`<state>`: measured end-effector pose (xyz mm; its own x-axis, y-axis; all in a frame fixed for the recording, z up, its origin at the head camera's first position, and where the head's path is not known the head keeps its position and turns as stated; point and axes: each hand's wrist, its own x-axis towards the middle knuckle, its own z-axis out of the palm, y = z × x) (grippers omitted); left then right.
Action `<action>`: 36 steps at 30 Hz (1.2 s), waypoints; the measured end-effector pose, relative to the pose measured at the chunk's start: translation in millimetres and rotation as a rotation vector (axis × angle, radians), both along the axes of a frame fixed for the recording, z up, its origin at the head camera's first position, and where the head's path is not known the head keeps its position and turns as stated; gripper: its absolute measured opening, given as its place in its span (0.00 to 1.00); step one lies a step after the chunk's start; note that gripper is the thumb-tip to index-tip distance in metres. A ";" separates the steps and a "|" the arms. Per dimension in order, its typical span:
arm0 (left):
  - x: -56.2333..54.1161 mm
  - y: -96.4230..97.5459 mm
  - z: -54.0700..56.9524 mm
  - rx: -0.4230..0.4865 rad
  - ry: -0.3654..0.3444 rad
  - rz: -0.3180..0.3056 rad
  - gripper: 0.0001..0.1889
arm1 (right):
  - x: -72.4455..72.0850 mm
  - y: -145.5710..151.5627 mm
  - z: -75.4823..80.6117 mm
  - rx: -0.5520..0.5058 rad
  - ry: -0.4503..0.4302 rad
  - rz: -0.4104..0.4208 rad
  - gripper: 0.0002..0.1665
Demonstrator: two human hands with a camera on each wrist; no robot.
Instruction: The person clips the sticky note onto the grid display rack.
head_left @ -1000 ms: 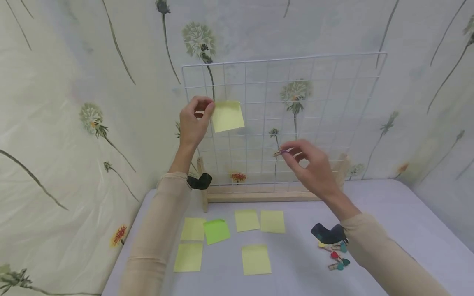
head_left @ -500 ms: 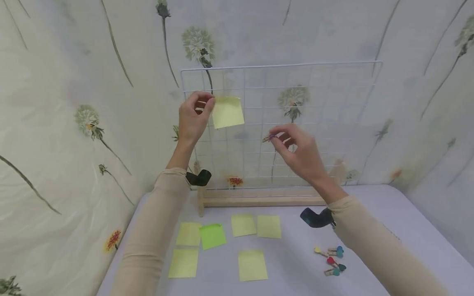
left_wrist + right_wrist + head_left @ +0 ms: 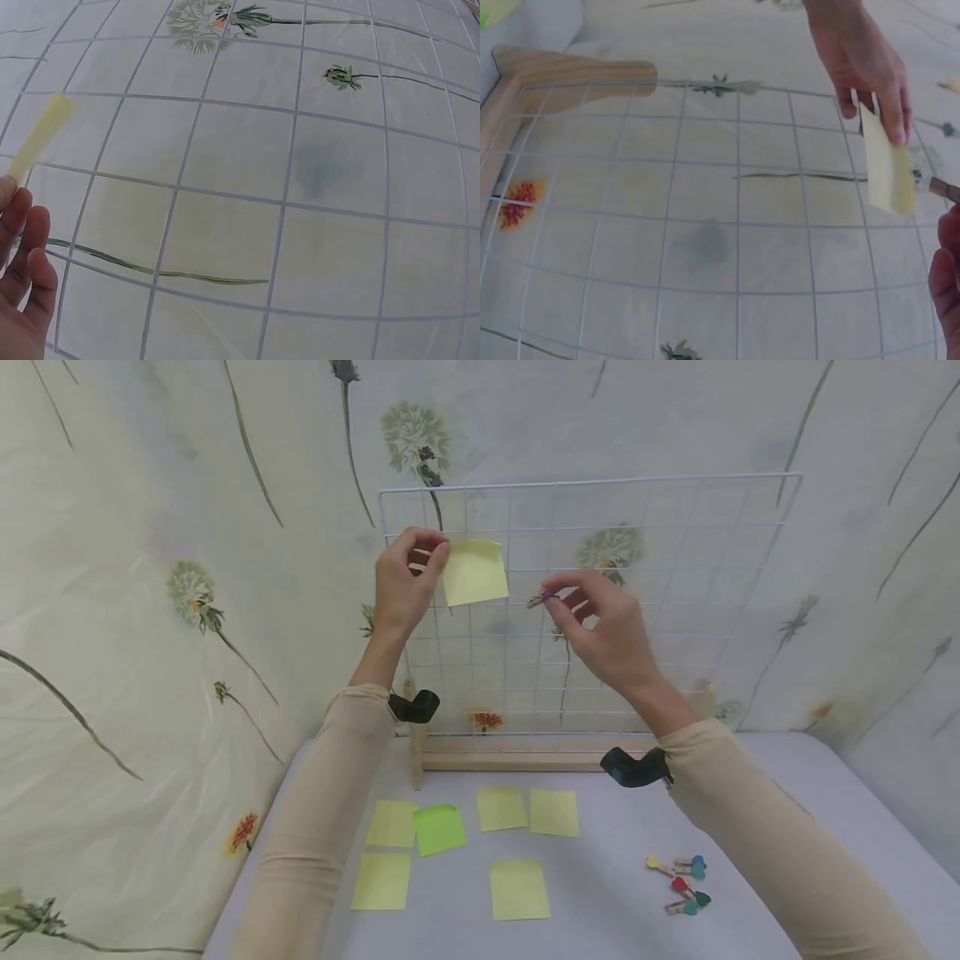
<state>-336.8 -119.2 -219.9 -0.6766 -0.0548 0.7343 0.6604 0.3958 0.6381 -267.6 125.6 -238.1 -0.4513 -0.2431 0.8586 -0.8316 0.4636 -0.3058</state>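
Note:
In the head view my left hand (image 3: 408, 578) pinches a yellow sticky note (image 3: 476, 572) by its upper left corner, in front of the upper left of a white wire grid (image 3: 645, 635). From the left wrist view the sticky note (image 3: 45, 131) shows nearly edge-on beside the fingers. My right hand (image 3: 600, 622) pinches a small wooden clothespin (image 3: 536, 601) with a purple end between thumb and forefinger, a short way right of the note. The tip of that clothespin (image 3: 943, 187) points toward the note in the right wrist view.
The grid stands in a wooden base (image 3: 517, 762) on a white table (image 3: 600, 877). Several yellow notes (image 3: 520, 889) and a green note (image 3: 439, 829) lie in front. Several clothespins with coloured hearts (image 3: 681, 887) lie at the right. Flower-patterned fabric (image 3: 225, 510) hangs behind.
The right hand has risen with the clothespin and come closer to the note. The left hand has lifted the note slightly higher along the grid.

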 end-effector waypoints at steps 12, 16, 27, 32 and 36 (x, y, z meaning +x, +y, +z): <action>-2.2 -3.4 -3.4 -0.047 0.066 0.042 0.09 | -18.5 -21.8 12.6 -0.009 0.044 -0.015 0.10; -0.8 -4.3 -0.3 -0.049 0.080 0.061 0.09 | -21.5 -28.2 21.4 -0.003 0.032 -0.037 0.11; -3.1 -2.0 7.3 -0.047 0.106 0.102 0.09 | -36.3 -38.5 38.3 -0.005 0.043 -0.088 0.11; -4.4 0.1 6.1 -0.054 0.101 0.118 0.08 | -40.9 -40.3 43.6 -0.002 0.040 -0.104 0.11; -3.4 3.8 6.6 -0.058 0.107 0.123 0.08 | -45.8 -41.4 52.5 0.038 0.059 -0.143 0.11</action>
<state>-340.2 -115.4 -213.3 -0.5850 -0.0877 0.8062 0.6680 0.5116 0.5404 -313.4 84.2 -185.6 -0.4327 -0.2128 0.8761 -0.7724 0.5887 -0.2384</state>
